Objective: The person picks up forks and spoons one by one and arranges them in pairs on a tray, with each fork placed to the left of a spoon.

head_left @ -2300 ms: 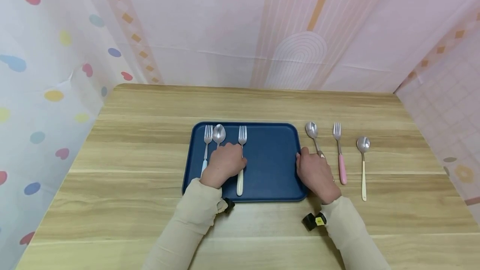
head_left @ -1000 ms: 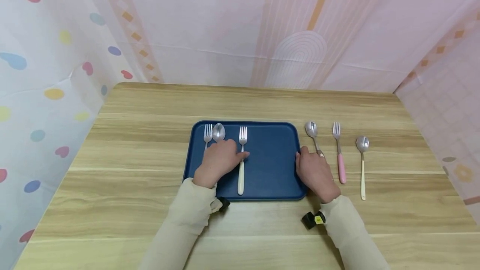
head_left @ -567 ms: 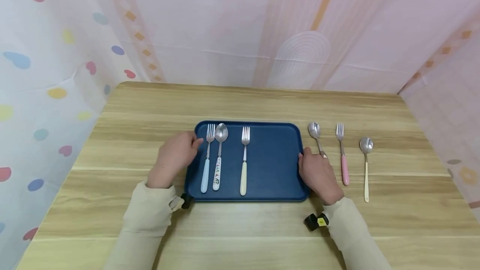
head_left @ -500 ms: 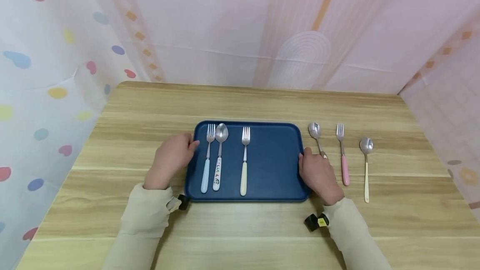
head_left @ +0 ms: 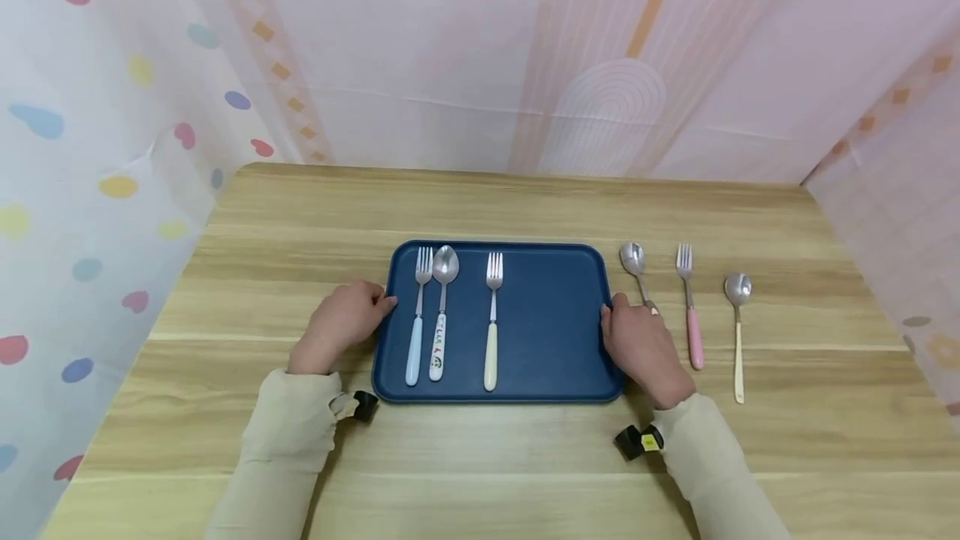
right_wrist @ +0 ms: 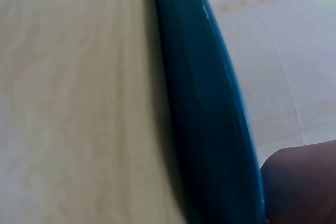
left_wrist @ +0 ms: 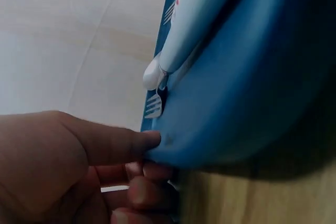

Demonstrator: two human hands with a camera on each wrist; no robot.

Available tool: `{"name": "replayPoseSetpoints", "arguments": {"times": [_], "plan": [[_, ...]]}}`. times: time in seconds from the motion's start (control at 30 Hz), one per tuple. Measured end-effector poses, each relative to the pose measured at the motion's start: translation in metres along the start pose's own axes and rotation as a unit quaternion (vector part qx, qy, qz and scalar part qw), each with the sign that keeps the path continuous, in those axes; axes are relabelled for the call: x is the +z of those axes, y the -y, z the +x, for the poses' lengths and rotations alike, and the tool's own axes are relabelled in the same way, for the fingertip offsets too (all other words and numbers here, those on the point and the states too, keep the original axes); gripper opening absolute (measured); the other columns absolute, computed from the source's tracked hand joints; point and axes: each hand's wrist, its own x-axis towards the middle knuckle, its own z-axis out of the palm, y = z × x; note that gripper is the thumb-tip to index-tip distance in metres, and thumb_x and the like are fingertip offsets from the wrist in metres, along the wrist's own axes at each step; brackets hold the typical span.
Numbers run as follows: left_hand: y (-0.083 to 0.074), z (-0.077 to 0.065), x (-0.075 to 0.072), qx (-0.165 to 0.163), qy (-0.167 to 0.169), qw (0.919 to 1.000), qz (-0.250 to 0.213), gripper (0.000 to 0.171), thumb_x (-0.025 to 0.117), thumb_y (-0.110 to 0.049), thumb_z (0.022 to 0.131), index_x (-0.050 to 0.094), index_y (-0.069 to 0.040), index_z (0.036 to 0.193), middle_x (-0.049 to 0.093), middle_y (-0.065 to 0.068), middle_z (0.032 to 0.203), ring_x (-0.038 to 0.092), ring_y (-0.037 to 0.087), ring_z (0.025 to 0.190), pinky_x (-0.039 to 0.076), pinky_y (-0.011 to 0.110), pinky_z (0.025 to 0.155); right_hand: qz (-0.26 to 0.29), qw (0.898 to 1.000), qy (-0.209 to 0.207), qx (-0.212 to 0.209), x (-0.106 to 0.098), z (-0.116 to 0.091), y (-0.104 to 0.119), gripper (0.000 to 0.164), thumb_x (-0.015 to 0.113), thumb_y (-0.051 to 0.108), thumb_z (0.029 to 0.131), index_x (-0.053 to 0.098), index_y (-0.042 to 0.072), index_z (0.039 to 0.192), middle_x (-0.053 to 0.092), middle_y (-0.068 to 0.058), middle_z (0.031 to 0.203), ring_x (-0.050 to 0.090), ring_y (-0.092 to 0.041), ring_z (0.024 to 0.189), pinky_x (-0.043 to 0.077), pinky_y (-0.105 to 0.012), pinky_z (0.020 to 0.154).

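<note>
A dark blue rectangular tray (head_left: 551, 323) lies on the wooden table. On its left part are a fork with a light blue handle (head_left: 415, 348) and a spoon with a patterned white handle (head_left: 438, 348), side by side. A cream-handled fork (head_left: 491, 357) lies nearer the tray's middle. My left hand (head_left: 343, 322) pinches the left rim; in the left wrist view its thumb (left_wrist: 118, 142) is on top and the fingers are curled beneath. At the right rim, my right hand (head_left: 643, 347) grips the tray, its fingers mostly hidden; the right wrist view shows its thumb (right_wrist: 299, 182) against the rim.
Right of the tray lie a spoon (head_left: 633, 258) partly covered by my right hand, a pink-handled fork (head_left: 694, 340) and a cream-handled spoon (head_left: 738, 348). A patterned pale curtain (head_left: 420, 65) rises behind the table (head_left: 300, 198) and along both sides.
My left hand has left the cream-handled fork, moved left off the cutlery and taken hold of the tray's left rim. My right hand stays at the right rim.
</note>
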Motion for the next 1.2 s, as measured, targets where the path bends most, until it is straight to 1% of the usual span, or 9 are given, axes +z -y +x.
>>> {"name": "replayPoseSetpoints", "arguments": {"times": [0.13, 0.33, 0.47, 0.63, 0.77, 0.87, 0.93, 1.1, 1.2], "plan": [[0.003, 0.001, 0.001, 0.013, 0.005, 0.9999, 0.002, 0.039, 0.047, -0.025, 0.095, 0.047, -0.010, 0.059, 0.040, 0.000, 0.053, 0.044, 0.018, 0.050, 0.033, 0.028, 0.048, 0.010, 1.000, 0.006, 0.007, -0.002, 0.000, 0.000, 0.030, 0.042, 0.022, 0.097, 0.053, -0.005, 0.093, 0.055, -0.018, 0.067, 0.051, -0.030, 0.058, 0.046, -0.043, 0.048], [0.005, 0.000, 0.000, 0.021, 0.004, 0.9998, 0.004, 0.039, 0.048, -0.025, 0.094, 0.044, -0.011, 0.058, 0.039, 0.000, 0.052, 0.043, 0.017, 0.049, 0.032, 0.027, 0.048, 0.050, 0.998, 0.016, 0.019, -0.006, -0.005, 0.000, 0.029, 0.044, 0.025, 0.097, 0.054, 0.000, 0.086, 0.050, -0.012, 0.065, 0.048, -0.026, 0.059, 0.041, -0.036, 0.048], [0.007, -0.003, -0.001, 0.022, 0.007, 0.9997, -0.008, 0.041, 0.049, -0.026, 0.094, 0.040, -0.012, 0.057, 0.037, -0.001, 0.052, 0.042, 0.017, 0.049, 0.030, 0.027, 0.048, 0.071, 0.997, 0.024, 0.029, -0.018, -0.007, -0.002, 0.029, 0.043, 0.027, 0.097, 0.054, 0.003, 0.084, 0.051, -0.010, 0.064, 0.049, -0.023, 0.057, 0.039, -0.033, 0.048], [0.006, -0.003, -0.002, 0.015, 0.013, 0.9998, -0.005, 0.040, 0.048, -0.026, 0.095, 0.042, -0.011, 0.058, 0.039, 0.000, 0.053, 0.043, 0.017, 0.050, 0.031, 0.027, 0.049, 0.074, 0.994, 0.028, 0.069, -0.038, -0.009, -0.016, 0.031, 0.039, 0.032, 0.098, 0.053, 0.005, 0.090, 0.055, -0.012, 0.071, 0.051, -0.025, 0.060, 0.038, -0.035, 0.047], [0.005, -0.002, -0.002, 0.015, 0.013, 0.9998, 0.002, 0.039, 0.048, -0.025, 0.095, 0.044, -0.011, 0.059, 0.040, 0.001, 0.053, 0.043, 0.018, 0.050, 0.032, 0.027, 0.048, 0.066, 0.994, 0.030, 0.080, -0.046, -0.009, -0.031, 0.031, 0.041, 0.030, 0.097, 0.051, 0.002, 0.090, 0.055, -0.014, 0.071, 0.052, -0.026, 0.058, 0.039, -0.037, 0.046], [0.005, -0.002, -0.002, 0.014, 0.014, 0.9998, 0.005, 0.039, 0.047, -0.025, 0.095, 0.045, -0.011, 0.059, 0.041, 0.001, 0.053, 0.043, 0.018, 0.050, 0.032, 0.028, 0.048, 0.065, 0.994, 0.045, 0.078, -0.047, -0.009, -0.039, 0.032, 0.042, 0.030, 0.096, 0.049, 0.001, 0.087, 0.055, -0.013, 0.068, 0.052, -0.024, 0.055, 0.040, -0.036, 0.045], [0.004, -0.002, -0.002, 0.013, 0.015, 0.9998, 0.007, 0.038, 0.047, -0.025, 0.095, 0.045, -0.011, 0.059, 0.041, 0.001, 0.054, 0.044, 0.018, 0.051, 0.032, 0.028, 0.048, 0.067, 0.993, 0.063, 0.080, -0.047, -0.008, -0.042, 0.034, 0.042, 0.032, 0.096, 0.048, 0.000, 0.087, 0.054, -0.013, 0.068, 0.052, -0.023, 0.055, 0.040, -0.035, 0.046], [0.004, -0.002, -0.003, 0.014, 0.014, 0.9998, 0.010, 0.037, 0.047, -0.025, 0.094, 0.047, -0.010, 0.060, 0.042, 0.002, 0.054, 0.045, 0.018, 0.052, 0.033, 0.028, 0.049, 0.064, 0.989, 0.105, 0.086, -0.045, -0.006, -0.044, 0.039, 0.039, 0.039, 0.097, 0.049, 0.002, 0.089, 0.055, -0.011, 0.069, 0.052, -0.023, 0.058, 0.040, -0.035, 0.047], [0.003, -0.003, -0.003, 0.015, 0.013, 0.9997, 0.013, 0.037, 0.047, -0.025, 0.094, 0.048, -0.010, 0.060, 0.043, 0.002, 0.055, 0.045, 0.018, 0.052, 0.033, 0.028, 0.049, 0.059, 0.988, 0.116, 0.085, -0.045, -0.006, -0.044, 0.042, 0.037, 0.043, 0.097, 0.051, 0.004, 0.089, 0.055, -0.009, 0.069, 0.052, -0.022, 0.060, 0.039, -0.035, 0.048]]}}
